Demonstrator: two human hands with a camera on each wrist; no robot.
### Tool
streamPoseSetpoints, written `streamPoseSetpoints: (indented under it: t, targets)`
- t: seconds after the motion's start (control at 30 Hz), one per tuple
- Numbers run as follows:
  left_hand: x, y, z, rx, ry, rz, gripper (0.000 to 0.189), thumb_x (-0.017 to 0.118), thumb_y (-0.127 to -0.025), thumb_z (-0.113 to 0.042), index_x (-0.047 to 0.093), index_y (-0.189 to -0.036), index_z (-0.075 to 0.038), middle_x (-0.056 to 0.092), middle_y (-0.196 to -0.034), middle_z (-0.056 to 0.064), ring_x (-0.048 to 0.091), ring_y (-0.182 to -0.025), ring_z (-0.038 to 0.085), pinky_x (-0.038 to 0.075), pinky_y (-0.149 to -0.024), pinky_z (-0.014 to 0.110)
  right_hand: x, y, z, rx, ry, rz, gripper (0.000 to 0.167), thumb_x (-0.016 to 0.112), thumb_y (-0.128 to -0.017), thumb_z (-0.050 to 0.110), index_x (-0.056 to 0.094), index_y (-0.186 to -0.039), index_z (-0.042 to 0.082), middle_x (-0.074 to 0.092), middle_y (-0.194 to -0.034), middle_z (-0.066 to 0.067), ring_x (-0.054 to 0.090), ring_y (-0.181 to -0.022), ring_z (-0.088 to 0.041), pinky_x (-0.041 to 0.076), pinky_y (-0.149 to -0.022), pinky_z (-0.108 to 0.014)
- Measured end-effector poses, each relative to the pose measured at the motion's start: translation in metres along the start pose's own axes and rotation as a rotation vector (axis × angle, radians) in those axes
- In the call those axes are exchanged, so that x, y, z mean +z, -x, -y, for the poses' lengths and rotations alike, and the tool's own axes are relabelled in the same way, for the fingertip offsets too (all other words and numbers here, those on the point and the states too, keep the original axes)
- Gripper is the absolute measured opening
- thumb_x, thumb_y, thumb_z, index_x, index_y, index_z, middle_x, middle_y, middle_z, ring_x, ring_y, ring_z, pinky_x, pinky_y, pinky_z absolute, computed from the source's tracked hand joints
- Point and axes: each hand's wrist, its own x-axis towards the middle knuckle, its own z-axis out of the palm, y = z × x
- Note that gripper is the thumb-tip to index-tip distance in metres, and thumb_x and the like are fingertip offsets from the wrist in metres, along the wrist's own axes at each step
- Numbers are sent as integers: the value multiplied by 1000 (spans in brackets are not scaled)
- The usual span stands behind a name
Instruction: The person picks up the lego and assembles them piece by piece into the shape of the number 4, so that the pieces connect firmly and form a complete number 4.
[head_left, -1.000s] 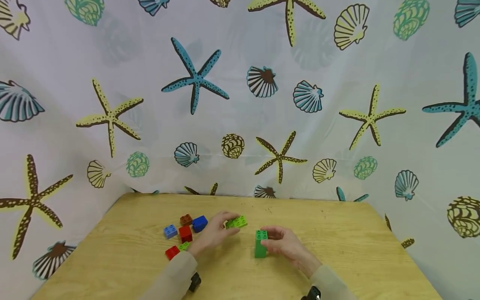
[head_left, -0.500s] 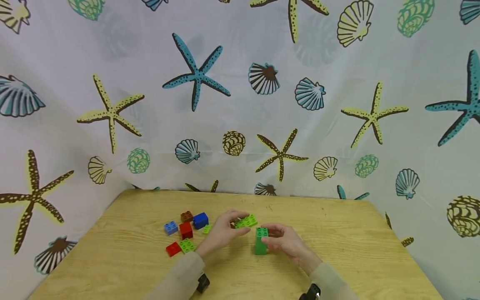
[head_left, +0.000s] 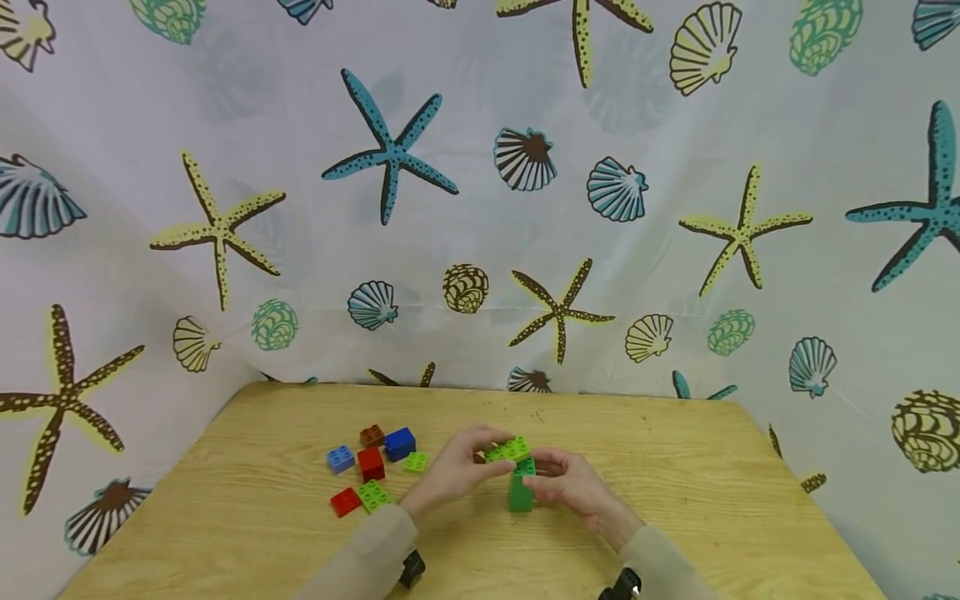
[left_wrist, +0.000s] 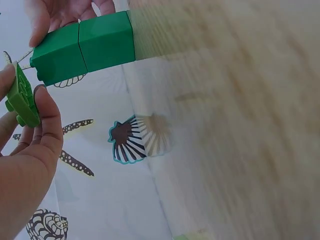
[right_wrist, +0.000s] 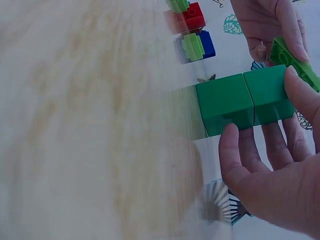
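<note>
My left hand (head_left: 459,468) pinches a flat lime-green toy brick (head_left: 510,450) between thumb and fingers, its studs facing up. A tower of two dark green toy bricks (head_left: 520,493) stands upright on the table, and my right hand (head_left: 576,490) grips it from the right, thumb in front and fingers behind. The lime brick is held tilted just above the tower's studded top; in the left wrist view a small gap shows between the lime brick (left_wrist: 24,97) and the green bricks (left_wrist: 82,47).
On the wooden table (head_left: 675,492), left of my hands, lie loose bricks: a light blue one (head_left: 341,458), brown one (head_left: 372,436), blue one (head_left: 400,444), tall red one (head_left: 371,464), flat red one (head_left: 346,502) and two lime ones (head_left: 373,495). A patterned curtain (head_left: 450,208) hangs behind.
My left hand has lifted the lime-green brick and carried it right, to just above the green tower. My right hand has stayed on the tower.
</note>
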Motion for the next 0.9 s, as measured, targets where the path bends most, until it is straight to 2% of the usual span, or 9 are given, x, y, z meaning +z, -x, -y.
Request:
streamPoseSetpoints:
  t: [0.2,0.4,0.63,0.9]
  targets:
    - [4,-2,-3,-15,28,29,42,70,-92,-31,64,-130,-16,62,-116,1,54,-91,16,49,-72,26,0,-1,-2,-16,-25,28,61,71,-91,14,44,-142,-5,55,-137,-20,64,-104,-15,56,-85,-35]
    - [4,-6,-4,-9,-10,26,40,71,-91,-30,65,-128,-16,62,-119,-1,54,-94,15,48,-75,28,0,0,-1,-16,-28,16,59,72,-90,14,47,-140,-5,58,-134,-18,65,-101,-14,56,-84,-35]
    - [3,-10,-2,10,-29,56,42,70,-92,-31,64,-129,-13,62,-122,-1,56,-98,15,49,-79,31,-2,0,1,-20,-18,15,60,72,-90,15,47,-141,-5,56,-137,-19,65,-102,-14,56,-85,-35]
    - [4,-8,1,17,-15,81,36,71,-91,-29,66,-125,-20,64,-120,-1,57,-94,13,50,-76,28,-1,2,1,-14,0,15,60,72,-90,17,47,-141,-2,55,-138,-19,65,-101,-14,56,-86,-39]
